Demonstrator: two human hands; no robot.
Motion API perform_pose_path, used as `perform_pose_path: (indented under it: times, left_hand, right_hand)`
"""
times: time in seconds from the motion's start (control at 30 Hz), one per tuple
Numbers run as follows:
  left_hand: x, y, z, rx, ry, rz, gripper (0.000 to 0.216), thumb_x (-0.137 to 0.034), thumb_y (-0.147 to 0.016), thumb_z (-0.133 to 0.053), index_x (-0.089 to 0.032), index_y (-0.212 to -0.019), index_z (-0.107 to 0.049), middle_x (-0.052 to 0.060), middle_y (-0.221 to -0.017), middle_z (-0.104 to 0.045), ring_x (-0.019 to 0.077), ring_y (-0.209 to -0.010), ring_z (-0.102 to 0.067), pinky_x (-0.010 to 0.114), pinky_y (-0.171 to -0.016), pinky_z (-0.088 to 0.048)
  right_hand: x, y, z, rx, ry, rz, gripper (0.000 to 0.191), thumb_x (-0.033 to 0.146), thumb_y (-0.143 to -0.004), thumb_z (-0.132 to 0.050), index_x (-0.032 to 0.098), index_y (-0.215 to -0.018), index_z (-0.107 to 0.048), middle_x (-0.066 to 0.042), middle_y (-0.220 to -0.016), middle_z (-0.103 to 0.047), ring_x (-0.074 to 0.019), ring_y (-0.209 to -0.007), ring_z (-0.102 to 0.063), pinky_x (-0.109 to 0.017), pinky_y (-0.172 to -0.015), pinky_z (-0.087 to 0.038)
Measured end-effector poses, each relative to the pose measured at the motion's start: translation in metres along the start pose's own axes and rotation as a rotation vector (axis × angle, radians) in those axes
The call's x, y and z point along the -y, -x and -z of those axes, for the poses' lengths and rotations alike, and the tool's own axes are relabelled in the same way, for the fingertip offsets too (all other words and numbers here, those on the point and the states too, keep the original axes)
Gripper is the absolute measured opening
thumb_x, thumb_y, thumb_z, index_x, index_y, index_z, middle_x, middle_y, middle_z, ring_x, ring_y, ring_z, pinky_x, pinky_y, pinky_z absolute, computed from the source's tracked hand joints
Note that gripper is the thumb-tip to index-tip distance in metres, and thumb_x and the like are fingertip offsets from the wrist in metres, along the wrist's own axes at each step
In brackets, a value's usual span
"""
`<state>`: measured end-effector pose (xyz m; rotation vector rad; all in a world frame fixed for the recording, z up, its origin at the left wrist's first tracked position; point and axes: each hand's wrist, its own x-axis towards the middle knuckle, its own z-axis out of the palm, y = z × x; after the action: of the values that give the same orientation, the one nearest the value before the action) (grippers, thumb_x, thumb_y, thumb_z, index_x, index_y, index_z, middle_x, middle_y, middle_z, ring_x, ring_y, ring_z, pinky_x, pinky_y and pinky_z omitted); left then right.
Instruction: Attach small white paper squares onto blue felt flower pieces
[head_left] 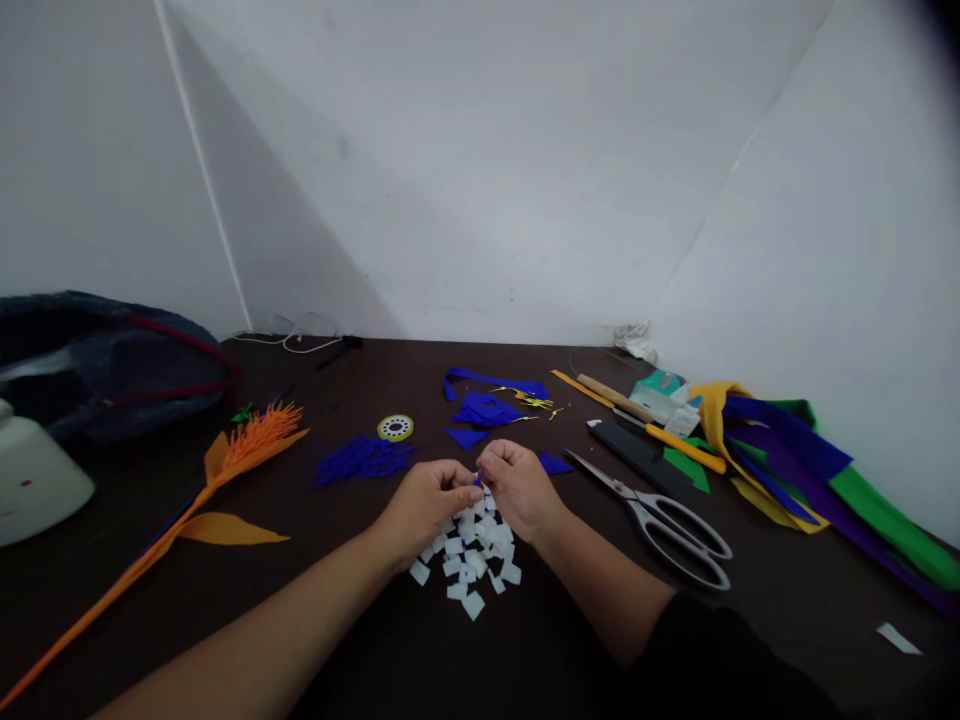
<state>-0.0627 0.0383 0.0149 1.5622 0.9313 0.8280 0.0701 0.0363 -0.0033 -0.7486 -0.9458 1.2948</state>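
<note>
Meeting low over a loose pile of white paper squares (472, 568), the left hand (431, 503) and the right hand (523, 490) each have thumb and fingers pinched on a small blue piece (478, 481), which sits between their fingertips and is mostly hidden. Just beyond them lie blue paper scraps (486, 409), with a heap of thin blue strips (364, 460) and a round disc (395, 428) toward the left, while scissors (630, 493) rest at the right.

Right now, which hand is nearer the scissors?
Right. The right hand is just left of the scissors, near the blade tips; the left hand is farther left, beyond the right hand.
</note>
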Motion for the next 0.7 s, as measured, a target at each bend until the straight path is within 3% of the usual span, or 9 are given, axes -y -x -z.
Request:
perform_pose_path:
  times: [0.13,0.37,0.7]
  left_hand:
    - [0.002,-0.001,0.0,-0.007,-0.061,-0.008,0.012,-0.024,-0.062,-0.056,-0.014,-0.056,-0.052,-0.003,-0.052,-0.048,0.0083,-0.05,-0.039,0.021,-0.049,-0.03]
    - [0.006,-0.004,0.0,-0.131,-0.214,-0.072,0.02,-0.024,-0.062,-0.057,-0.016,-0.052,-0.041,-0.006,-0.047,-0.039,0.0071,-0.046,-0.033,0.02,-0.045,-0.026]
    - [0.01,-0.005,-0.008,-0.218,-0.447,-0.1,0.019,-0.025,-0.061,-0.056,-0.017,-0.054,-0.041,-0.005,-0.049,-0.044,0.0082,-0.047,-0.038,0.02,-0.045,-0.026]
  right_hand:
    - [-0.004,-0.002,0.003,-0.05,0.098,0.025,0.018,0.023,-0.064,-0.061,0.017,-0.056,-0.046,0.006,-0.05,-0.041,-0.0078,-0.049,-0.037,-0.022,-0.051,-0.032]
    - [-0.015,-0.003,0.003,-0.109,0.23,0.06,0.02,0.029,-0.065,-0.06,0.018,-0.058,-0.045,0.006,-0.051,-0.041,-0.0081,-0.049,-0.036,-0.022,-0.05,-0.031]
    - [-0.02,0.0,-0.002,-0.207,0.284,0.1,0.026,0.035,-0.067,-0.058,0.018,-0.057,-0.04,0.006,-0.051,-0.037,-0.0084,-0.049,-0.033,-0.023,-0.048,-0.029]
